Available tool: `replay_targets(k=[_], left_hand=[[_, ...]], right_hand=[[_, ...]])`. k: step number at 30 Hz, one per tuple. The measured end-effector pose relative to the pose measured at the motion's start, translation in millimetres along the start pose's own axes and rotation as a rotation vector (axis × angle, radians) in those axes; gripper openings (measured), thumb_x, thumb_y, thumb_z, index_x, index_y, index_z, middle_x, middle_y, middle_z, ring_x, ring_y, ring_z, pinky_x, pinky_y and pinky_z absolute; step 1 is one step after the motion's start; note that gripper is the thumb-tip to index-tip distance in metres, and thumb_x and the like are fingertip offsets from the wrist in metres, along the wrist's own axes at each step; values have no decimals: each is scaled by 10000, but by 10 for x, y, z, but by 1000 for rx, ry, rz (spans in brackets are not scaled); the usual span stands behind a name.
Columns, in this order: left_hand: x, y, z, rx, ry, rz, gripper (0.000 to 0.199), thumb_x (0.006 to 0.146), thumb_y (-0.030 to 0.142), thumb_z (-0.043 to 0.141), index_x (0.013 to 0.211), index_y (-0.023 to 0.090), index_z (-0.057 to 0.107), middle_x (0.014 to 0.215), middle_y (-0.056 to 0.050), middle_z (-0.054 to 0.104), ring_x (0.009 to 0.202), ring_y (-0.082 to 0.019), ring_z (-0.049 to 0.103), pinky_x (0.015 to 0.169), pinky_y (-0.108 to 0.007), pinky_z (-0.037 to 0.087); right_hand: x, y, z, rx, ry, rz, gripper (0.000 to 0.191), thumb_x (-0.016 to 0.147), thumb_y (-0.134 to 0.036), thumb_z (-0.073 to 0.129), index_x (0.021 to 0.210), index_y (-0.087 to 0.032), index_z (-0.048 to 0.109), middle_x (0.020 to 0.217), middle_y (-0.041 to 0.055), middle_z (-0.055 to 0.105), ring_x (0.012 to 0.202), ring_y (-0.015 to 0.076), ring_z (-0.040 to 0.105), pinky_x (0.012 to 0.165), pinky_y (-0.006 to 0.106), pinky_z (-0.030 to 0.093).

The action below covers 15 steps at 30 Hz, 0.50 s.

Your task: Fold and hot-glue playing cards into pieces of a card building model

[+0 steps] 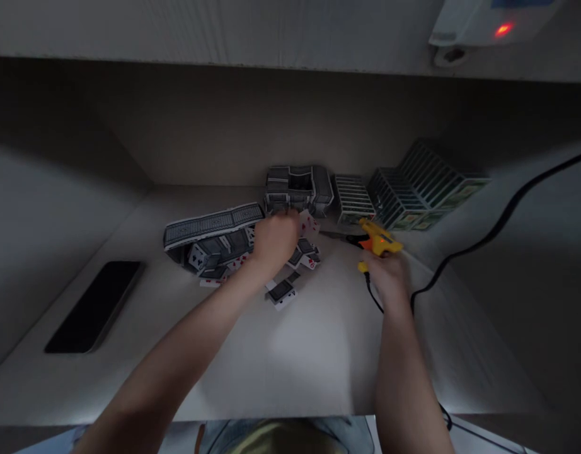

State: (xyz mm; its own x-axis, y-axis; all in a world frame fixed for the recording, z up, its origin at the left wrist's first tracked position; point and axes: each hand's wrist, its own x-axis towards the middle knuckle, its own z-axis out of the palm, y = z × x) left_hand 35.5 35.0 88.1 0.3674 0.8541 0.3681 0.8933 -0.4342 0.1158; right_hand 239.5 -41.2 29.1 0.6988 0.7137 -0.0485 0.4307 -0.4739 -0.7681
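Observation:
My left hand [277,241] is closed, its fingers pinching a small playing card [309,224] with red pips. My right hand [389,276] wraps round the handle of a yellow glue gun [384,242], whose dark nozzle points left toward that card. Loose small playing cards [281,291] lie scattered under and in front of my left wrist. Left of it stands a long open box shape built of cards [212,222], with more loose cards inside. A second card-built piece [299,183] with a square opening sits just behind my left hand.
A dark phone [96,306] lies at the left on the white shelf [290,359]. At the back right stand striped stacks of boxes [432,186]. A black cord [489,236] runs along the right. Above hangs a white device [489,25] with a red light.

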Motion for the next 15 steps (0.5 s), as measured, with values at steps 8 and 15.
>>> replay_targets(k=[8, 15], left_hand=[[-521, -141, 100, -455, 67, -292, 259, 840, 384, 444, 763, 180, 584, 612, -19, 627, 533, -134, 567, 491, -220, 312], [-733, -330, 322, -974, 194, -521, 220, 785, 408, 510, 791, 191, 541, 626, 28, 598, 423, -86, 517, 421, -191, 364]], right_hand=[[-261, -266, 55, 586, -74, -29, 95, 561, -269, 540, 604, -189, 514, 554, -7, 535, 515, 137, 504, 448, 239, 390], [-437, -374, 172, 1005, -529, -93, 205, 597, -213, 638, 800, -196, 606, 794, 5, 644, 614, 129, 592, 576, 276, 486]])
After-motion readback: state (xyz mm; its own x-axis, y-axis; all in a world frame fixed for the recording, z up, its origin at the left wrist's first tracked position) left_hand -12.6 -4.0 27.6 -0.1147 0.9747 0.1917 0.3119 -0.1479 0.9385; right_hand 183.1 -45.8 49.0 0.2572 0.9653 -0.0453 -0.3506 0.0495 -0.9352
